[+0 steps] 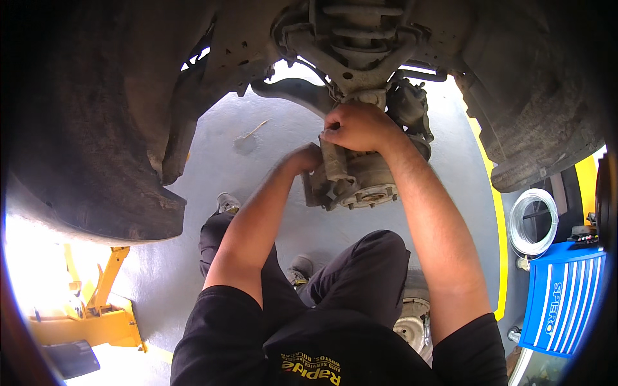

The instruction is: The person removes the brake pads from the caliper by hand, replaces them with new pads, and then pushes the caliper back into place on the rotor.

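Observation:
A rusty brake caliper (334, 162) sits at the left side of the wheel hub (372, 195), under a raised vehicle. My right hand (360, 127) is closed just above the caliper, thumb and fingers curled together at its upper end. Whatever they pinch is too small or hidden to make out. My left hand (305, 158) reaches to the caliper's left side from below, and its fingers disappear behind the metal. Behind the hub's studded face lies the brake disc (380, 168), partly covered by my right forearm.
A coil spring (360, 32) and suspension arm (293, 92) surround the hub, with dark wheel-arch liners (84, 128) on both sides. A yellow lift or jack (96, 321) stands lower left. At right are a blue tool cabinet (560, 299) and a coiled clear hose (533, 222).

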{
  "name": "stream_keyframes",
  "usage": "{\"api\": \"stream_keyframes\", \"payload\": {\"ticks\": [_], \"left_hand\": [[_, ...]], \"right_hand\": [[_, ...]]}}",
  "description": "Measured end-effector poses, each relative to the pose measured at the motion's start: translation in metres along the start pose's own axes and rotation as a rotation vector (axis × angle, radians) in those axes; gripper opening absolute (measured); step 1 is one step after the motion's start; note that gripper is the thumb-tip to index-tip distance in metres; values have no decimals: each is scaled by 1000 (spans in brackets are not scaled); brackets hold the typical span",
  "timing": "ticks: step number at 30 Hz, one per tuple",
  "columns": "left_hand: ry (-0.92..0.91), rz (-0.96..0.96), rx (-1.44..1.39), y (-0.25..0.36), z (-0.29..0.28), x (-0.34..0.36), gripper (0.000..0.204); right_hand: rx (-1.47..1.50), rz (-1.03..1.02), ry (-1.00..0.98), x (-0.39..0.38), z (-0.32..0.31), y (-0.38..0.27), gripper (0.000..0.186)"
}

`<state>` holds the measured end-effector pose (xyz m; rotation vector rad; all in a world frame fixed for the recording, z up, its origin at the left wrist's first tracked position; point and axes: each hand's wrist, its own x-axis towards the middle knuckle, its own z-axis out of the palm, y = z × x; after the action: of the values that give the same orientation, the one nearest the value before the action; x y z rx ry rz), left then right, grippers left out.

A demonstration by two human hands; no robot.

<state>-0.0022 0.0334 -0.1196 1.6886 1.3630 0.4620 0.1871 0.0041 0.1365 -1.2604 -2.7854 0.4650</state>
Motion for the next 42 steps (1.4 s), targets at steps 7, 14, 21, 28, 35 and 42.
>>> {"api": "stream_keyframes", "payload": {"ticks": [7, 14, 21, 28, 35, 42], "left_hand": [[-94, -139, -134, 22, -2, 1, 57], [-166, -79, -131, 13, -14, 3, 56], [26, 114, 133, 21, -2, -19, 38], [311, -138, 164, 56, 10, -45, 33], [289, -68, 186, 74, 3, -44, 32], [315, 51, 83, 7, 4, -24, 31]], "right_hand": [[4, 20, -21, 1, 3, 4, 34], [-3, -39, -20, 3, -4, -4, 38], [-154, -346, 138, -35, 5, 1, 90], [-590, -268, 47, -62, 15, -24, 120], [-606, -260, 113, -68, 28, -15, 109], [-299, -273, 560, -113, 53, -32, 107]]}}
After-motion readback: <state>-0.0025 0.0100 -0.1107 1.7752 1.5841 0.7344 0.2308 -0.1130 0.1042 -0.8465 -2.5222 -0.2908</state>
